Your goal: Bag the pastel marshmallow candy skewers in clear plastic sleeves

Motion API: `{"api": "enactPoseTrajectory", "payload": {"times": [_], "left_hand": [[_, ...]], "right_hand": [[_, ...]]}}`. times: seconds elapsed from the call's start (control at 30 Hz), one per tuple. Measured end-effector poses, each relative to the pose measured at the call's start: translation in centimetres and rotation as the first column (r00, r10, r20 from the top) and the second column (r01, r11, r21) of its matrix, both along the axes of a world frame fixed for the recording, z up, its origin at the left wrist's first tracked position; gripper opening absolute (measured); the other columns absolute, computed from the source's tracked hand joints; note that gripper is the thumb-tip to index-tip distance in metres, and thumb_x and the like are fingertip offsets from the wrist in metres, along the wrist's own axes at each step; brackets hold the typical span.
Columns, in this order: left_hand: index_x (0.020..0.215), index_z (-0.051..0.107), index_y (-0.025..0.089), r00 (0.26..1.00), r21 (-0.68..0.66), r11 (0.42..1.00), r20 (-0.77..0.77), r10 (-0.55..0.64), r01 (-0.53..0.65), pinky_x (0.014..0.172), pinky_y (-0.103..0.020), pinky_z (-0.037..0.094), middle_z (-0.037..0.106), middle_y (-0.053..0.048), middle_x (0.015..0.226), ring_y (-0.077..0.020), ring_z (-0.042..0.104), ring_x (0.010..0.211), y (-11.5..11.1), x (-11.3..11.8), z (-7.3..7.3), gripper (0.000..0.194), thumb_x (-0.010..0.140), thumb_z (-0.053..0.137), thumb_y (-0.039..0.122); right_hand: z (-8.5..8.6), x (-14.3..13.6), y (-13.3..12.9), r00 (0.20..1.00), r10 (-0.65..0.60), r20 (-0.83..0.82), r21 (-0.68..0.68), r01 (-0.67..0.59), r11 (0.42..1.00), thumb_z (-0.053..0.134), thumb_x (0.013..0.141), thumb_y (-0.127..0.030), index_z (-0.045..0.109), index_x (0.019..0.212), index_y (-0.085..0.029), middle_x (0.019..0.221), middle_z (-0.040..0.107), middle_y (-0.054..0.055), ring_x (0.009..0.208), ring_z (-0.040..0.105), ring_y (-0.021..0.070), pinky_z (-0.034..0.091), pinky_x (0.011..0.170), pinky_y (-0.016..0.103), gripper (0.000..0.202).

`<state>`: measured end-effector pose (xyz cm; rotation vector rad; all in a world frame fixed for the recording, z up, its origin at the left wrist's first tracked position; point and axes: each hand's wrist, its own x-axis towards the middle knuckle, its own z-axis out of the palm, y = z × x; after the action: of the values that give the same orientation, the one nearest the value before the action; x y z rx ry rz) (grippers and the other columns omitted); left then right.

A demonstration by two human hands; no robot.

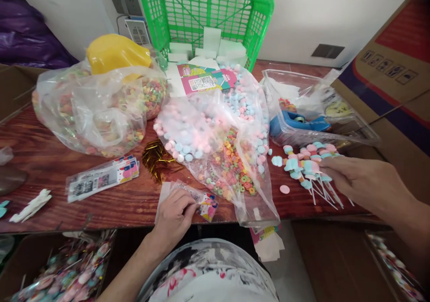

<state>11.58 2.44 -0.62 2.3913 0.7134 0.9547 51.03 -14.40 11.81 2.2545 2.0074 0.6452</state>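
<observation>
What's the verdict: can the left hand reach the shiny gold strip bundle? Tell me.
Likely yes: the gold bundle lies uncovered just beyond the left hand, which touches a clear printed plastic packet.

Dark red wood-grain surface (pixel 129 208); on it, bulging clear bags (pixel 90 118), gold strips (pixel 156 158), printed sleeves (pixel 104 178), clear plastic tray (pixel 356 134), loose pink disc (pixel 284 189).
</observation>
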Motion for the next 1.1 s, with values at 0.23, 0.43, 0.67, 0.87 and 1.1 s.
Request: {"api": "enactPoseTrajectory", "payload": {"times": [0.23, 0.43, 0.67, 0.87, 1.1], "left_hand": [[0.075, 0.068, 0.019, 1.0, -0.262, 0.965, 0.028, 0.007, 0.001, 0.071, -0.03, 0.048, 0.07, -0.002, 0.076, -0.0153, 0.062, 0.072, 0.2, 0.7, 1.4, 0.011, 0.084, 0.063, 0.018], [0.084, 0.072, 0.019, 0.993, -0.279, 0.959, -0.088, -0.074, 0.046, 0.075, -0.031, 0.049, 0.07, -0.004, 0.082, -0.0167, 0.061, 0.078, 0.6, 0.3, 1.2, 0.01, 0.085, 0.062, 0.018], [0.098, 0.07, 0.019, 0.977, -0.223, 0.961, -0.099, -0.189, 0.163, 0.08, -0.031, 0.05, 0.067, -0.008, 0.095, -0.0166, 0.06, 0.089, 0.7, -0.8, 0.9, 0.021, 0.093, 0.051, 0.018], [0.085, 0.072, 0.019, 0.984, -0.237, 0.958, -0.033, -0.173, 0.161, 0.072, -0.03, 0.051, 0.068, -0.006, 0.082, -0.0161, 0.062, 0.08, 1.1, -0.5, 0.5, 0.017, 0.09, 0.056, 0.017], [0.073, 0.069, 0.019, 0.994, -0.326, 0.939, 0.028, -0.104, 0.107, 0.068, -0.028, 0.052, 0.071, -0.004, 0.078, -0.0155, 0.066, 0.073, 1.4, -0.3, 0.9, 0.008, 0.081, 0.067, 0.017]], "right_hand": [[-4.4, -8.5, -0.9, 0.577, 0.242, -0.78, 0.377, 0.124, 0.918, 0.067, 0.08, -0.027, 0.073, 0.09, -0.029, 0.079, 0.073, 0.0, 0.065, 0.068, 0.0186, 0.055, 0.06, 0.025, 0.013], [-9.1, -14.4, 0.5, 0.322, 0.261, -0.91, 0.289, 0.039, 0.957, 0.062, 0.083, -0.024, 0.074, 0.089, -0.021, 0.074, 0.073, 0.001, 0.059, 0.067, 0.0148, 0.054, 0.056, 0.019, 0.015], [-10.2, -14.7, -0.7, 0.365, 0.229, -0.902, 0.269, 0.063, 0.961, 0.061, 0.085, -0.023, 0.073, 0.089, -0.021, 0.075, 0.072, 0.001, 0.067, 0.069, 0.0157, 0.054, 0.06, 0.018, 0.013], [-10.8, -15.2, -1.9, 0.369, 0.247, -0.896, 0.273, 0.018, 0.962, 0.058, 0.087, -0.02, 0.071, 0.095, -0.021, 0.083, 0.072, 0.003, 0.068, 0.068, 0.0146, 0.054, 0.063, 0.019, 0.015], [-10.7, -15.9, -2.1, 0.382, 0.291, -0.877, 0.329, 0.037, 0.944, 0.059, 0.086, -0.017, 0.071, 0.096, -0.022, 0.08, 0.072, 0.002, 0.064, 0.068, 0.0144, 0.054, 0.059, 0.019, 0.016]]}}
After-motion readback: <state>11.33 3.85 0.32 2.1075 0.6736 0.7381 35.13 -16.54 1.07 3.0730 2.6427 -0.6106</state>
